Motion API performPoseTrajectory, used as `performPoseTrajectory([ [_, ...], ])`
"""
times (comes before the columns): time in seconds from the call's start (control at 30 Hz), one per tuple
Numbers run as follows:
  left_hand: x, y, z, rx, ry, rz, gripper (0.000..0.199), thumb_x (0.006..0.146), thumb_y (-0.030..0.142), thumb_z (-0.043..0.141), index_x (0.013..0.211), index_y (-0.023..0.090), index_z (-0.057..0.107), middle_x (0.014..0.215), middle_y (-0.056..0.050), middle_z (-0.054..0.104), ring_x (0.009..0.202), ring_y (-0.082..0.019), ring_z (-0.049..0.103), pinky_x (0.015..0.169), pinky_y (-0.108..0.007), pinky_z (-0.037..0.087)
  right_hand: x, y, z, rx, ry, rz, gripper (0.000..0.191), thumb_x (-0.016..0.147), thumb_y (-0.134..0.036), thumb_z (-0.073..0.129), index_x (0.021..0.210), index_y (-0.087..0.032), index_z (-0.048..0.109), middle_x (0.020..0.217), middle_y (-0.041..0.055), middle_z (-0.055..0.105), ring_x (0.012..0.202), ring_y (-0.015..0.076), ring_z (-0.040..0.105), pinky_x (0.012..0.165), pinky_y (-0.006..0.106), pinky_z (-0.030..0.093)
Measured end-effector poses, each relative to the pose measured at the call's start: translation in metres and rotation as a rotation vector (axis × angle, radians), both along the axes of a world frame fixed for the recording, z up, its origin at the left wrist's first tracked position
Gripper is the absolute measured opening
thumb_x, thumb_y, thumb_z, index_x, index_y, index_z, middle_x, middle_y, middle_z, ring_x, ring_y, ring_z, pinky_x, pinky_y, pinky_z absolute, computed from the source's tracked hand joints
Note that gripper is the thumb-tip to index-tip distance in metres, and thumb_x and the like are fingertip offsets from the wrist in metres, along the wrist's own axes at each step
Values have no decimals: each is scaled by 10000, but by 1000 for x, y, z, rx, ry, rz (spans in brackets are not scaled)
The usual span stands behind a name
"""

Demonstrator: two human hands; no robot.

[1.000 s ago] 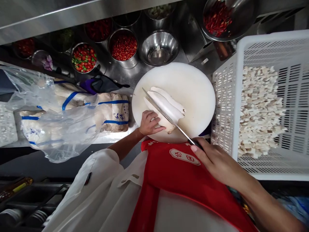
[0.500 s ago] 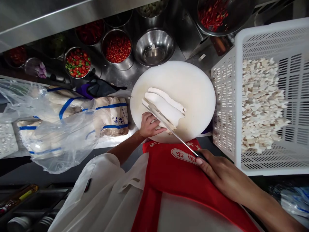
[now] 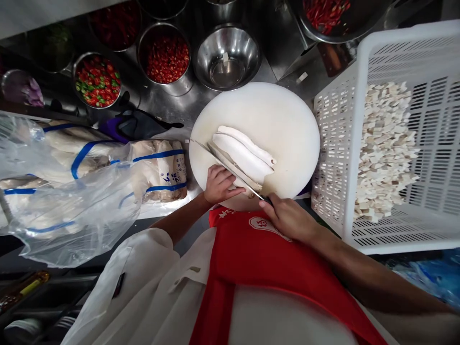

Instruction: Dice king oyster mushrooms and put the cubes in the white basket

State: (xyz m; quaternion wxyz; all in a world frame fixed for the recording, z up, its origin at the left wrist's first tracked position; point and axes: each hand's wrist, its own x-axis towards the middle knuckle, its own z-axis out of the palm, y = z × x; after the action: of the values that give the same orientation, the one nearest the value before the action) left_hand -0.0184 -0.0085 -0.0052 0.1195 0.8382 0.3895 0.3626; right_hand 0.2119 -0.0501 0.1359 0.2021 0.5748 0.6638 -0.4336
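Note:
A round white cutting board (image 3: 287, 124) lies in front of me with long pale mushroom slices (image 3: 244, 152) side by side on it. My right hand (image 3: 289, 216) is closed around the dark handle of a long knife (image 3: 233, 168). Its blade runs slantwise along the near side of the slices, its tip reaching the board's left edge. Just on the near side of the blade, my left hand (image 3: 221, 184) is closed on a mushroom piece (image 3: 239, 183), fingers bent and thumb stretched toward the knife. Fingers and blade hide most of that piece.
On the right stands a white plastic basket (image 3: 354, 143) holding many diced mushroom pieces (image 3: 386, 148). Bagged whole mushrooms (image 3: 158, 170) with blue bands lie left. Behind the board are a steel bowl (image 3: 247, 52), a pot of chopped red chillies (image 3: 167, 62) and a wooden handle (image 3: 332, 57).
My right hand has pushed the knife forward and to the left, bringing the handle close to the board. My left hand stays on the mushroom piece. The view has shifted slightly.

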Motion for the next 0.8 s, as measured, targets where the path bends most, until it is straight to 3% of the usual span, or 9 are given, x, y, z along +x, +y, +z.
performPoseTrajectory([
  [0.07, 0, 1, 1, 0, -4, -3, 443, 726, 631, 738, 904, 237, 642, 919, -41, 676, 1003, -234, 568, 902, -408, 431, -7, 7, -18, 39, -3, 6, 446, 1034, -461, 249, 1126, -143, 548, 935, 149, 737, 860, 280, 701, 694, 319, 406],
  [0.13, -1, 0, 0, -6, 22, 3, 455, 730, 645, 725, 913, 235, 645, 942, -47, 680, 998, -236, 574, 896, -411, 441, -11, 12, -26, 68, 25, -6, 452, 1037, -453, 251, 1168, -131, 539, 974, 153, 732, 896, 280, 694, 725, 320, 410],
  [0.27, -3, -2, -3, -88, 95, 29, 467, 728, 665, 711, 901, 236, 649, 954, -55, 680, 993, -247, 586, 906, -431, 448, -1, 7, -3, 100, 92, -36, 445, 1033, -460, 266, 1126, -158, 580, 920, 126, 730, 856, 271, 690, 704, 314, 410],
  [0.4, -4, -3, -7, -137, 53, 28, 477, 717, 658, 726, 918, 234, 641, 973, -60, 667, 1017, -254, 575, 922, -441, 446, 25, -26, 18, 29, 132, -107, 459, 1028, -488, 260, 1152, -183, 580, 872, 98, 731, 807, 257, 695, 665, 309, 413],
  [0.5, -5, -3, -8, -98, 15, 27, 474, 713, 646, 738, 921, 234, 631, 960, -55, 655, 1011, -252, 571, 919, -439, 448, 34, -45, 1, -15, 89, -118, 453, 1027, -465, 256, 1119, -163, 581, 873, 117, 735, 821, 260, 696, 677, 313, 420],
  [0.63, -4, -2, -1, -86, 27, 27, 439, 756, 605, 722, 950, 226, 613, 966, -64, 636, 1004, -248, 572, 916, -440, 450, 31, -43, -33, 46, 68, -73, 449, 1018, -496, 268, 1012, -170, 577, 874, 139, 722, 825, 251, 685, 685, 305, 407],
  [0.8, 4, -14, 9, 12, -5, 27, 299, 834, 431, 708, 1001, 215, 586, 993, -73, 615, 996, -228, 567, 878, -415, 476, 38, -32, -34, 88, 185, -177, 455, 1013, -539, 256, 886, -218, 552, 820, 91, 701, 797, 223, 669, 675, 290, 393],
])
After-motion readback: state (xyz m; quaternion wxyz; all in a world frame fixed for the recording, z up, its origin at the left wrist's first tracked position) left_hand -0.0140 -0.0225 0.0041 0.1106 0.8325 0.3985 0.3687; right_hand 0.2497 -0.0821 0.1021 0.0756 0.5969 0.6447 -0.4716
